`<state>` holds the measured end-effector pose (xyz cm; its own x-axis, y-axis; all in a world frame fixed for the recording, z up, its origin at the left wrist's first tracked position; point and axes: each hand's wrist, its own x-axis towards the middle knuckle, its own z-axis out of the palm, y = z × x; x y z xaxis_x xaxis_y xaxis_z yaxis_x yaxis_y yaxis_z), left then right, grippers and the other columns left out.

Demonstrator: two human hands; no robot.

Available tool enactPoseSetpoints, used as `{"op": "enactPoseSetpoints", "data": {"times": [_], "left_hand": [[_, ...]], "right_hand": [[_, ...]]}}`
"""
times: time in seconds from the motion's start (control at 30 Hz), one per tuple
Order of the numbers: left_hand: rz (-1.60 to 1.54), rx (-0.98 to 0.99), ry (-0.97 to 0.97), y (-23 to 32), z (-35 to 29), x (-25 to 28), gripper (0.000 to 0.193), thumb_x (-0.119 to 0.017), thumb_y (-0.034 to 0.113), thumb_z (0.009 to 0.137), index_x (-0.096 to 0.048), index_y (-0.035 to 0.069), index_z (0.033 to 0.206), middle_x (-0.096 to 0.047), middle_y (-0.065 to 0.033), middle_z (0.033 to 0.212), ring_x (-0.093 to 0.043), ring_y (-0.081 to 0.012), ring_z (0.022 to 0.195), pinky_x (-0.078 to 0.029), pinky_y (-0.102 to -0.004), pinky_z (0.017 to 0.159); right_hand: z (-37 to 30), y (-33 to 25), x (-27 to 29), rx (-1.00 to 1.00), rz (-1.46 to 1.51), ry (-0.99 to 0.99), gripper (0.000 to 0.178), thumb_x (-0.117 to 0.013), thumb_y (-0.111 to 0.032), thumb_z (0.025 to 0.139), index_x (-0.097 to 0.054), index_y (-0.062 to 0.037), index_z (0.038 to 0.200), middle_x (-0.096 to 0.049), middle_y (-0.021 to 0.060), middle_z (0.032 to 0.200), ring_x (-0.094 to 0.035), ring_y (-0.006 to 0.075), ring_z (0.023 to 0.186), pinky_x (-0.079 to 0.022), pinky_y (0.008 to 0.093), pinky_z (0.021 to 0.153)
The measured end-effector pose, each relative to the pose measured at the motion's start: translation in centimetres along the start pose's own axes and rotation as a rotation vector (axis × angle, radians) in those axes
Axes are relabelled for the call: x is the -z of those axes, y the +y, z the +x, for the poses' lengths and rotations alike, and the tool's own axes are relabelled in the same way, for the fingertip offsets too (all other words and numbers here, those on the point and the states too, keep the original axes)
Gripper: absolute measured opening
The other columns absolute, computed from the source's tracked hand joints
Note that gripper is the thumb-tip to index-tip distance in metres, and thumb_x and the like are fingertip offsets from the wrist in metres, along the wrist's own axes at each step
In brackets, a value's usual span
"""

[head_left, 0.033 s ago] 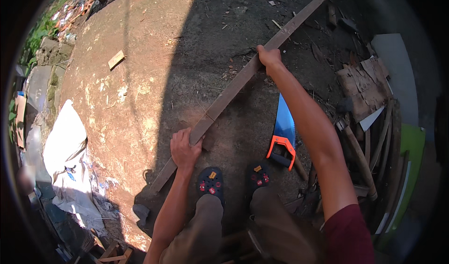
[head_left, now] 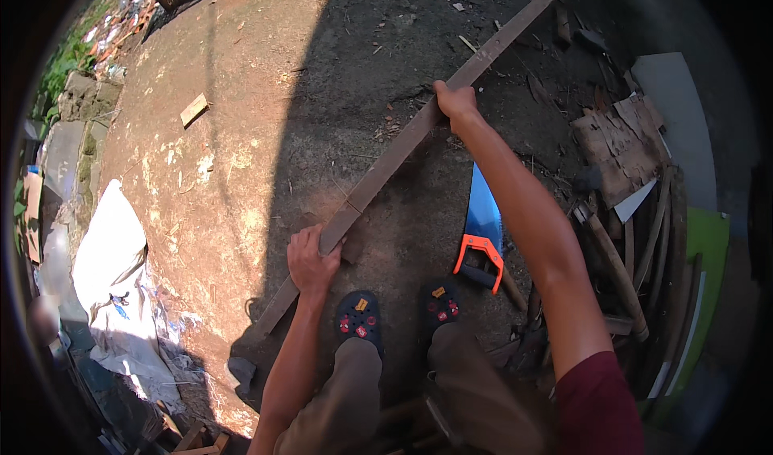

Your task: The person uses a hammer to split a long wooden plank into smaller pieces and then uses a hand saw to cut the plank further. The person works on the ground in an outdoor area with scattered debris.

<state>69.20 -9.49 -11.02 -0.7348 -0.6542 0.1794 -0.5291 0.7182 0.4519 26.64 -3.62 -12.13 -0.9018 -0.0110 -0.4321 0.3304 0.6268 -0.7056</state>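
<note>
A long, narrow wooden plank [head_left: 398, 155] runs diagonally from the near left to the far right. My left hand [head_left: 312, 259] is wrapped round its nearer part, just below a thin line across the wood. Farther up, my right hand [head_left: 456, 103] grips the same plank, arm stretched forward. Beneath my right forearm lies a handsaw [head_left: 483, 213] with a blue blade and an orange-and-black handle, touched by neither hand. A small block, partly hidden, shows under the plank beside my left hand.
My dark clogs [head_left: 358, 318] stand just right of the plank's near end. Scrap wood and poles [head_left: 616, 254] are heaped at the right, by a green board [head_left: 708, 254]. A white sack [head_left: 113, 254] lies at the left. A small wood offcut [head_left: 194, 109] rests on sunlit ground.
The whole view has shifted slightly, so everything sits a little farther left in the picture. Both hands keep their hold on the plank.
</note>
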Motion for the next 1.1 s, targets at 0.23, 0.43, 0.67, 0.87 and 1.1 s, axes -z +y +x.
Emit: {"op": "enactPoseSetpoints", "data": {"times": [0.23, 0.43, 0.67, 0.87, 1.1], "left_hand": [[0.056, -0.105, -0.018, -1.7, 0.3, 0.7, 0.047, -0.084, 0.029, 0.072, -0.067, 0.011, 0.112, -0.065, -0.0054, 0.102, -0.060, -0.0277, 0.096, -0.045, -0.0405, 0.085], [0.093, -0.189, -0.075, -1.9, 2.1, 0.9, 0.048, -0.084, 0.030, 0.072, -0.067, 0.010, 0.113, -0.064, -0.0058, 0.101, -0.060, -0.0276, 0.095, -0.044, -0.0406, 0.082], [0.066, -0.109, -0.152, -1.9, 2.8, 1.1, 0.050, -0.084, 0.032, 0.074, -0.066, 0.009, 0.115, -0.064, -0.0086, 0.103, -0.060, -0.0309, 0.097, -0.046, -0.0425, 0.083], [0.093, -0.149, -0.126, -2.2, 2.6, 0.4, 0.050, -0.085, 0.033, 0.073, -0.066, 0.008, 0.112, -0.064, -0.0096, 0.103, -0.061, -0.0300, 0.097, -0.047, -0.0413, 0.084], [0.128, -0.149, -0.120, -2.7, 3.2, 1.2, 0.052, -0.084, 0.045, 0.074, -0.066, 0.008, 0.106, -0.063, -0.0084, 0.097, -0.061, -0.0278, 0.093, -0.047, -0.0392, 0.080]], "right_hand": [[-3.3, 2.1, 1.4, -0.001, 0.080, 0.062, 0.084, -0.074, -0.041, 0.082, -0.045, 0.0138, 0.137, -0.056, 0.0302, 0.138, -0.057, 0.0399, 0.128, -0.047, 0.0451, 0.103], [-1.1, 6.3, 2.0, -0.004, 0.060, 0.145, 0.090, -0.074, -0.045, 0.082, -0.039, 0.0140, 0.140, -0.053, 0.0299, 0.142, -0.054, 0.0390, 0.132, -0.045, 0.0426, 0.107], [-2.1, 5.4, 2.1, 0.032, 0.064, 0.070, 0.119, -0.076, -0.065, 0.077, -0.024, 0.0191, 0.143, -0.047, 0.0340, 0.145, -0.051, 0.0389, 0.135, -0.042, 0.0403, 0.109], [-7.2, 7.1, 5.5, 0.185, 0.027, -0.020, 0.100, -0.068, -0.062, 0.088, -0.032, 0.0136, 0.142, -0.056, 0.0296, 0.130, -0.059, 0.0354, 0.121, -0.047, 0.0402, 0.101], [-23.5, 18.6, 11.4, 0.720, -0.524, -0.347, 0.053, -0.078, -0.030, 0.087, -0.058, 0.0035, 0.122, -0.058, 0.0231, 0.115, -0.060, 0.0381, 0.106, -0.050, 0.0448, 0.089]]}}
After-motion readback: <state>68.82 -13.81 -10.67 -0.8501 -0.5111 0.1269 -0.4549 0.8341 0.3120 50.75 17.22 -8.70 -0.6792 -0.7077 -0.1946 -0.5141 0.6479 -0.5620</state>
